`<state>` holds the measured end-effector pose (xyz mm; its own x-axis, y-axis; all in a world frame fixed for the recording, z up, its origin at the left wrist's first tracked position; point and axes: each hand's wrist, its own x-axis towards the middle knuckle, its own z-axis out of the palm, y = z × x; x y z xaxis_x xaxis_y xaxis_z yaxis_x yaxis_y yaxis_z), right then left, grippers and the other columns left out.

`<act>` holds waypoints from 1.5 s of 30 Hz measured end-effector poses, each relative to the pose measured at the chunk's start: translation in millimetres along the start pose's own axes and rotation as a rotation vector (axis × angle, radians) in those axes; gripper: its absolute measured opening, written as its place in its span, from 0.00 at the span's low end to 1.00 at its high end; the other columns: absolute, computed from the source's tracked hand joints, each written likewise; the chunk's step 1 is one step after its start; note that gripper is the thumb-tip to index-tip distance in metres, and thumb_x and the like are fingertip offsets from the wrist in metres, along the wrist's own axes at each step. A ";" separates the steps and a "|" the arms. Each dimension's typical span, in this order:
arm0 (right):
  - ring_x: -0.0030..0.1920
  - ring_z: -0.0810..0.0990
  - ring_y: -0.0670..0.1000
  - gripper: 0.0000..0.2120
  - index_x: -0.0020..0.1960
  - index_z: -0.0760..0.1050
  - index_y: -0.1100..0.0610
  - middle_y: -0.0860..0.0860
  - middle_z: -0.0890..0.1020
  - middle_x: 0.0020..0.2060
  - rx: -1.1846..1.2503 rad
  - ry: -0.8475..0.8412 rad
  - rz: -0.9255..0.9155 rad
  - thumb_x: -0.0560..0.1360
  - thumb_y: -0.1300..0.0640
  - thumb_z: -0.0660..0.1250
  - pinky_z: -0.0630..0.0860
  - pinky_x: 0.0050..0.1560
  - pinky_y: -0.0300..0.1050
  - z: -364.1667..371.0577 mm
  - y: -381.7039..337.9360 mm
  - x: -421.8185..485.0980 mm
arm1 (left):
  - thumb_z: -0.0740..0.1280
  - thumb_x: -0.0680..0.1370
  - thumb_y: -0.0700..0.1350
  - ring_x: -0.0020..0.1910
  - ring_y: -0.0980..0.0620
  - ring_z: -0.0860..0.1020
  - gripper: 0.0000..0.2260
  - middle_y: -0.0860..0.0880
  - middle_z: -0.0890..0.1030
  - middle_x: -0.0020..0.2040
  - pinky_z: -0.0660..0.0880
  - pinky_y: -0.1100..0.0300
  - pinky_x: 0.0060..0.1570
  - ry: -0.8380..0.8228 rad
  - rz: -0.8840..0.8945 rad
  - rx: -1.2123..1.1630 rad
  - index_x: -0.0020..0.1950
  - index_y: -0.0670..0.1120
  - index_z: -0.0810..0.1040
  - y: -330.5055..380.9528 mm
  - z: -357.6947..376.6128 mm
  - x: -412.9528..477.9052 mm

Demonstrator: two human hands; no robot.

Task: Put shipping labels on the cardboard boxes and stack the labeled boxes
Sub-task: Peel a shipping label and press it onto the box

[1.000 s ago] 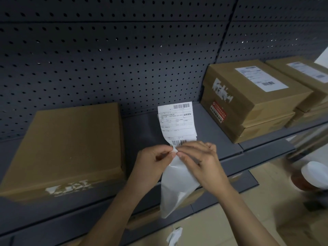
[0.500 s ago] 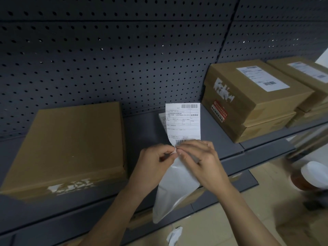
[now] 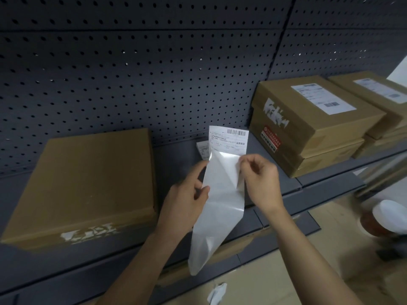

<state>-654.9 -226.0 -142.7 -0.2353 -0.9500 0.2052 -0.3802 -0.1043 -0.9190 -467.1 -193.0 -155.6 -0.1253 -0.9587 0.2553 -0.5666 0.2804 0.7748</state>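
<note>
A white shipping label (image 3: 229, 139) with a barcode stands upright between my hands, above the shelf. Its glossy backing sheet (image 3: 217, 208) is peeled down and hangs below. My left hand (image 3: 187, 201) pinches the backing's left edge. My right hand (image 3: 259, 179) pinches the sheet's upper right edge, where label and backing part. An unlabeled flat cardboard box (image 3: 88, 181) lies on the shelf to the left. At the right stand two stacks of labeled boxes (image 3: 312, 122), (image 3: 383, 100).
A dark perforated back panel (image 3: 154, 73) rises behind the grey metal shelf (image 3: 176, 155). More labels (image 3: 202, 149) lie on the shelf behind the held one. A paper scrap (image 3: 217, 292) lies on the floor below. A white-topped round object (image 3: 387, 216) sits low at the right.
The backing has been peeled further down from the label. My hands have moved apart, the right one up and to the right, the left one lower.
</note>
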 end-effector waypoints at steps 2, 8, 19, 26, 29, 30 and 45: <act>0.37 0.78 0.43 0.07 0.43 0.80 0.54 0.48 0.83 0.36 0.024 0.028 0.051 0.78 0.60 0.66 0.75 0.41 0.39 -3.3 -0.3 9.2 | 0.65 0.81 0.45 0.36 0.56 0.76 0.27 0.55 0.74 0.38 0.78 0.57 0.38 -0.045 0.063 0.094 0.75 0.63 0.61 -4.1 -0.2 -0.9; 0.26 0.72 0.38 0.11 0.38 0.77 0.63 0.45 0.78 0.27 0.067 0.080 0.068 0.78 0.63 0.65 0.68 0.30 0.29 -10.1 -11.4 27.3 | 0.61 0.82 0.45 0.36 0.56 0.74 0.21 0.53 0.72 0.43 0.78 0.57 0.36 -0.112 0.080 0.208 0.75 0.58 0.66 -3.6 0.0 -0.6; 0.28 0.71 0.45 0.13 0.39 0.75 0.68 0.49 0.75 0.27 0.164 0.107 0.109 0.80 0.62 0.63 0.71 0.33 0.40 -13.8 -20.5 37.1 | 0.62 0.82 0.40 0.38 0.60 0.73 0.18 0.55 0.71 0.39 0.70 0.71 0.40 -0.053 -0.026 -0.112 0.71 0.53 0.74 -5.4 2.5 1.7; 0.38 0.72 0.49 0.16 0.42 0.75 0.71 0.53 0.75 0.33 0.208 0.140 0.091 0.80 0.58 0.65 0.74 0.48 0.45 -29.4 -25.7 47.5 | 0.61 0.82 0.41 0.40 0.61 0.73 0.19 0.57 0.71 0.41 0.69 0.73 0.39 -0.086 -0.030 -0.010 0.71 0.56 0.73 -10.4 0.7 -1.9; 0.34 0.71 0.43 0.14 0.43 0.78 0.68 0.50 0.75 0.33 0.184 0.152 0.091 0.80 0.58 0.65 0.69 0.36 0.29 -32.1 -31.6 51.0 | 0.60 0.83 0.42 0.38 0.60 0.73 0.19 0.58 0.70 0.41 0.69 0.71 0.40 -0.111 -0.067 0.056 0.72 0.57 0.71 -13.6 2.1 -1.8; 0.32 0.70 0.40 0.12 0.41 0.78 0.65 0.48 0.75 0.32 0.174 0.157 0.090 0.80 0.58 0.66 0.68 0.34 0.27 -32.3 -34.3 52.7 | 0.59 0.83 0.42 0.38 0.59 0.73 0.19 0.57 0.70 0.42 0.70 0.69 0.40 -0.118 -0.086 0.062 0.72 0.57 0.71 -15.0 2.2 -1.7; 0.39 0.74 0.42 0.11 0.45 0.79 0.62 0.47 0.78 0.36 0.169 0.224 0.021 0.80 0.56 0.65 0.72 0.47 0.38 -41.5 -81.0 70.1 | 0.57 0.83 0.42 0.55 0.50 0.80 0.18 0.49 0.76 0.68 0.79 0.57 0.54 -0.243 -0.270 0.208 0.73 0.50 0.71 -22.7 3.6 -3.8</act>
<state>-677.7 -271.9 -39.9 -0.4400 -0.8659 0.2378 -0.2235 -0.1508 -0.9630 -456.7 -195.9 -176.3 -0.1239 -0.9868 -0.1039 -0.7545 0.0257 0.6558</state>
